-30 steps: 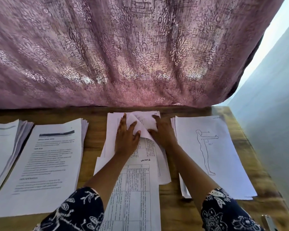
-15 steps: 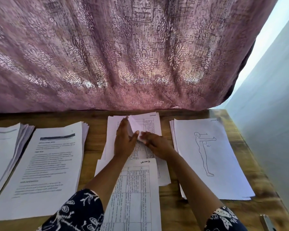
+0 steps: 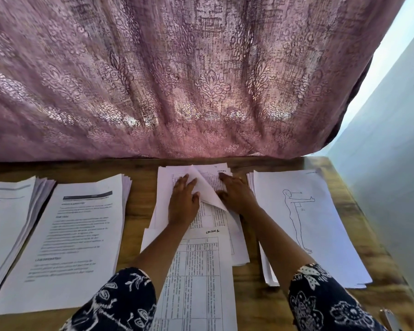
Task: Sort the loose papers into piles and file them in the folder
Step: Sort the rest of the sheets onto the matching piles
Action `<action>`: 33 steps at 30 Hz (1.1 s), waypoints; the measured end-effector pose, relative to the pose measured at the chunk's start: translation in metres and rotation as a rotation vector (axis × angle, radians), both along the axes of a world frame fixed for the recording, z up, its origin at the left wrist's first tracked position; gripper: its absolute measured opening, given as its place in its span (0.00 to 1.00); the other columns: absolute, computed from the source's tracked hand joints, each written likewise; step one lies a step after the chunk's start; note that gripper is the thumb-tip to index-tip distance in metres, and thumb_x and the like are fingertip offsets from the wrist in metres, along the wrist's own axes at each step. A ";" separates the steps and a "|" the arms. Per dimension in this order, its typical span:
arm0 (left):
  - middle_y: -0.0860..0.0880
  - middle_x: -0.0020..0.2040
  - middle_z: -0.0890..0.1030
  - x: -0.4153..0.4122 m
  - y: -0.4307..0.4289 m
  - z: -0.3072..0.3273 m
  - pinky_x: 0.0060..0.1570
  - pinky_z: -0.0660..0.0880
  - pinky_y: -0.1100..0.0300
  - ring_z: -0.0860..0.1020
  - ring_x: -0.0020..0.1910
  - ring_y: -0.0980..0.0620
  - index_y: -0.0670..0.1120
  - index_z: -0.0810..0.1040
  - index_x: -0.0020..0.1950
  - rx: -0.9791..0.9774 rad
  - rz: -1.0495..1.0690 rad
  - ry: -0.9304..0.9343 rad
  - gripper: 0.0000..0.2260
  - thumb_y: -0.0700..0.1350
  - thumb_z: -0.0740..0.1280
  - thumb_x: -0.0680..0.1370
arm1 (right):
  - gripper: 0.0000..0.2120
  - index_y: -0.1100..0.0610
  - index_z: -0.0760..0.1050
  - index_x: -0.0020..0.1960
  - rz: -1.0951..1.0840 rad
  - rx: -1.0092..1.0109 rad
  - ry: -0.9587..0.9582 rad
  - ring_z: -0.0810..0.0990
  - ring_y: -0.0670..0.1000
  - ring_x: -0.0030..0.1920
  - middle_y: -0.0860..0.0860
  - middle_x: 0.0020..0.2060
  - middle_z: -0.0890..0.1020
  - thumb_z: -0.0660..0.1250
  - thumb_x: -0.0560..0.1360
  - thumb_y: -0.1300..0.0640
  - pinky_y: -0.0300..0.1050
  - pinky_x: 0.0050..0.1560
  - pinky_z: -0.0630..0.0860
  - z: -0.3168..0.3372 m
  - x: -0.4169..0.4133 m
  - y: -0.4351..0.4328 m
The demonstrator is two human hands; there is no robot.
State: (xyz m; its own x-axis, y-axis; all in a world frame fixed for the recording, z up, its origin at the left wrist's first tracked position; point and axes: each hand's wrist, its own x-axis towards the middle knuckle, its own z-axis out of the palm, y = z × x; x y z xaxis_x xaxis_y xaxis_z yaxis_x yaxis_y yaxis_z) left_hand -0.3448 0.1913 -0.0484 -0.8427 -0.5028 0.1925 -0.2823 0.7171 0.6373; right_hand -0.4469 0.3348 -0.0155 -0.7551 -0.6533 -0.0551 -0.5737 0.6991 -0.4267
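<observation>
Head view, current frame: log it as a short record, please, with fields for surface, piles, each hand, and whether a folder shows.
surface: brown wooden table, mauve patterned curtain behind
piles: far-left stack; dark-headed text stack; centre stack; figure-drawing stack; all white paper
loose sheet: table-printed sheet marked Section 1, nearest, overlapping centre stack
left hand: flat on centre stack, thumb against its turned-up sheet
right hand: fingers straight on the same stack
folder: none in view
</observation>
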 end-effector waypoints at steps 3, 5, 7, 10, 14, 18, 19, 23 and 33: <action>0.46 0.76 0.64 0.000 0.000 0.000 0.73 0.55 0.52 0.59 0.76 0.45 0.46 0.69 0.73 0.012 -0.003 -0.007 0.20 0.45 0.63 0.81 | 0.29 0.52 0.63 0.73 -0.132 -0.156 0.021 0.75 0.59 0.64 0.55 0.66 0.75 0.67 0.75 0.46 0.57 0.62 0.73 0.004 0.011 -0.002; 0.46 0.76 0.64 -0.001 -0.001 -0.001 0.73 0.55 0.52 0.59 0.76 0.45 0.46 0.69 0.73 0.014 -0.008 -0.003 0.20 0.45 0.63 0.81 | 0.28 0.52 0.66 0.70 -0.281 -0.323 0.018 0.81 0.55 0.52 0.54 0.56 0.81 0.71 0.73 0.48 0.48 0.51 0.77 0.007 0.021 0.000; 0.46 0.76 0.64 -0.001 -0.001 -0.002 0.73 0.56 0.51 0.59 0.76 0.45 0.45 0.69 0.73 0.018 -0.011 -0.006 0.20 0.45 0.63 0.81 | 0.28 0.54 0.67 0.66 -0.418 -0.392 -0.062 0.82 0.54 0.45 0.52 0.48 0.83 0.72 0.72 0.46 0.46 0.49 0.78 0.010 0.028 0.005; 0.47 0.75 0.65 -0.001 -0.001 -0.001 0.73 0.58 0.50 0.59 0.76 0.45 0.45 0.69 0.73 0.021 -0.002 -0.007 0.20 0.45 0.63 0.81 | 0.30 0.55 0.66 0.67 -0.611 -0.508 -0.292 0.81 0.56 0.54 0.54 0.54 0.82 0.74 0.71 0.47 0.51 0.59 0.75 0.010 0.025 0.012; 0.47 0.75 0.65 0.000 -0.001 -0.002 0.73 0.59 0.50 0.60 0.76 0.45 0.45 0.70 0.72 0.025 -0.007 0.004 0.20 0.45 0.64 0.80 | 0.27 0.55 0.65 0.67 -0.593 -0.711 -0.496 0.78 0.56 0.61 0.52 0.62 0.78 0.73 0.72 0.54 0.55 0.64 0.74 0.014 0.019 0.011; 0.48 0.75 0.66 0.002 0.000 0.003 0.73 0.58 0.49 0.61 0.75 0.47 0.46 0.71 0.72 0.097 -0.004 0.050 0.21 0.53 0.58 0.81 | 0.20 0.57 0.67 0.69 -0.233 -0.704 -0.368 0.75 0.51 0.63 0.52 0.65 0.75 0.65 0.78 0.58 0.36 0.60 0.73 0.011 0.024 0.011; 0.48 0.74 0.67 0.005 0.002 0.006 0.73 0.59 0.51 0.62 0.75 0.48 0.46 0.70 0.72 0.160 0.001 0.088 0.24 0.57 0.54 0.81 | 0.18 0.57 0.68 0.69 -0.119 -0.633 -0.340 0.75 0.53 0.63 0.53 0.65 0.75 0.62 0.80 0.58 0.39 0.60 0.74 0.009 0.026 0.012; 0.48 0.66 0.74 0.010 0.007 0.011 0.62 0.68 0.58 0.71 0.66 0.50 0.45 0.70 0.70 0.352 0.033 0.230 0.34 0.69 0.50 0.77 | 0.21 0.51 0.63 0.74 0.234 -0.180 -0.179 0.65 0.51 0.73 0.50 0.74 0.65 0.57 0.82 0.51 0.48 0.69 0.65 0.005 0.035 0.019; 0.45 0.76 0.62 0.002 0.001 0.011 0.66 0.64 0.55 0.65 0.73 0.45 0.47 0.50 0.79 0.211 0.055 0.160 0.39 0.49 0.71 0.76 | 0.22 0.58 0.67 0.72 0.115 -0.145 -0.025 0.67 0.55 0.71 0.55 0.72 0.69 0.61 0.79 0.53 0.48 0.72 0.62 0.004 -0.005 -0.005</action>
State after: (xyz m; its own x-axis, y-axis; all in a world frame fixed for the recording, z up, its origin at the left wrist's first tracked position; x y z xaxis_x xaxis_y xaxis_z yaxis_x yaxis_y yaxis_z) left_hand -0.3425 0.1923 -0.0375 -0.7800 -0.5904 0.2073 -0.2006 0.5497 0.8109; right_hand -0.4521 0.3299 -0.0114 -0.6743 -0.7380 0.0282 -0.6344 0.5592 -0.5337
